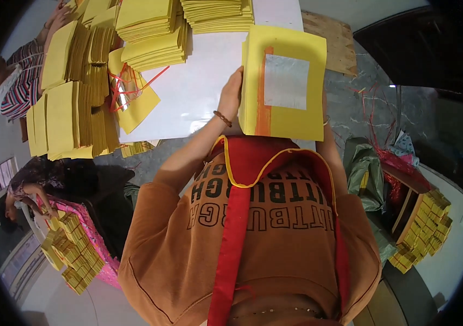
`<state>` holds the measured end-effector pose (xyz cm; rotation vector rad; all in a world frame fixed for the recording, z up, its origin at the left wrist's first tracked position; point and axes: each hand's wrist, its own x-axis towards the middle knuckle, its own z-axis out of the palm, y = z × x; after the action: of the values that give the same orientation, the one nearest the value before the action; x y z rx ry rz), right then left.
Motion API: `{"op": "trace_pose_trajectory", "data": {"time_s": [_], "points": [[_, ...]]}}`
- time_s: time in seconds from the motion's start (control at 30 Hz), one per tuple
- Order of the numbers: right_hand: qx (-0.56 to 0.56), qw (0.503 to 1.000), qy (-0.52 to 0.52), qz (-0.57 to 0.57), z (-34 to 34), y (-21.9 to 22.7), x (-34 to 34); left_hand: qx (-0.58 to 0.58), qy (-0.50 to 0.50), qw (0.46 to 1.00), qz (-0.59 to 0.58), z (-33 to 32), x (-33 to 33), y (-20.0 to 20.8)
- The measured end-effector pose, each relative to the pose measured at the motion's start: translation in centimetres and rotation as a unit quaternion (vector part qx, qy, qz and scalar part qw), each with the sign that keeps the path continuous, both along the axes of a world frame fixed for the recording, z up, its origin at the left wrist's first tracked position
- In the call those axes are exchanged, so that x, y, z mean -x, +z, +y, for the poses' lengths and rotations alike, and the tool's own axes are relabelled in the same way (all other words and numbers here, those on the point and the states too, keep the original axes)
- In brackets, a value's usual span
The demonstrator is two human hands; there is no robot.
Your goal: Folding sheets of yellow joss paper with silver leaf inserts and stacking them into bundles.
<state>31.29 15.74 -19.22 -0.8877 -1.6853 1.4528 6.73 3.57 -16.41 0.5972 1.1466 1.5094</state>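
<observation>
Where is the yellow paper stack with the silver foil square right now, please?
In the head view, the yellow paper stack is held upright at centre-right above the white table, the left hand gripping its left edge; the right hand is hidden behind it.

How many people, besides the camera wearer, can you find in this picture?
2. One person in a striped top sits at the table's far left; another person bends over yellow paper bundles at lower left. Others may be hidden out of frame.

a white table (pixel 199 81) stands on a grey marbled floor (pixel 362 108).
</observation>
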Motion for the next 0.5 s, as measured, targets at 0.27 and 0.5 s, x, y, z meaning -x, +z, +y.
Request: {"op": "trace_pose_trajectory", "data": {"time_s": [0.27,0.5], "points": [[0.354,0.907,-0.07,0.216,-1.2,6.4,2.3,0.013,0.039,0.999,-0.007,-1.9,-1.7,1.7],[0.107,0.989,-0.008,0.104,-1.6,4.0,1.8,-0.005,-0.008,0.999,0.031,-1.9,-2.2,0.7]]}}
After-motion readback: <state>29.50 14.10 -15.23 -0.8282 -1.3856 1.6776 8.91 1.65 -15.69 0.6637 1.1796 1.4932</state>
